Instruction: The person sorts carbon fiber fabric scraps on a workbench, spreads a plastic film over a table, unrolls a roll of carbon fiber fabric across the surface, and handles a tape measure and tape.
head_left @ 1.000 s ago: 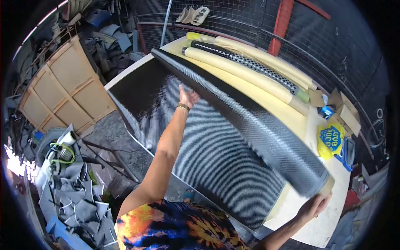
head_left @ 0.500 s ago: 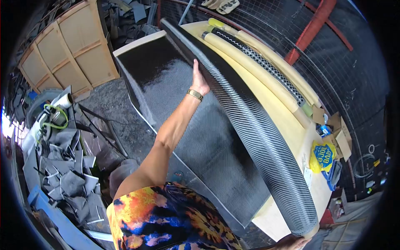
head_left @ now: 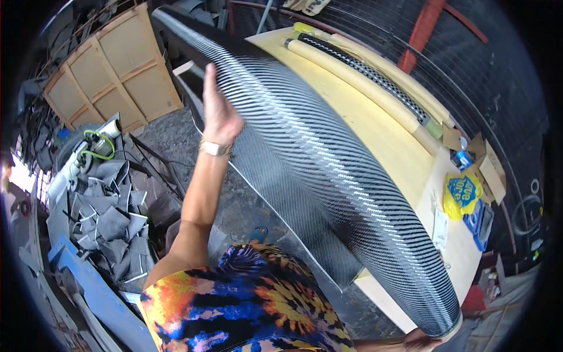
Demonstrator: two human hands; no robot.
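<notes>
A long, thick roll of carbon fibre cloth (head_left: 331,161), black with a silvery twill sheen, runs from the upper left to the lower right. An unrolled sheet of the same cloth (head_left: 267,176) hangs from its near side over the table edge. My left hand (head_left: 221,117), wearing a wristwatch, holds the roll from the near side, one digit stretched along it and the other fingers hidden beneath. At the lower right end, my right hand (head_left: 417,340) grips the roll's end, its fingers partly hidden by the roll.
The pale table (head_left: 346,117) lies under the roll. Along its far side are wrapped rolls (head_left: 363,88) and a checkered roll (head_left: 375,79). A yellow plastic bag (head_left: 460,190) and cardboard boxes (head_left: 489,167) sit at the right. Cut scraps (head_left: 111,217) cover the floor at left, near a wooden panel (head_left: 114,73).
The roll has shifted left and nearer to me, covering more of the loose cloth and exposing more table behind it. My left hand has moved left with it; the right hand stays at the end.
</notes>
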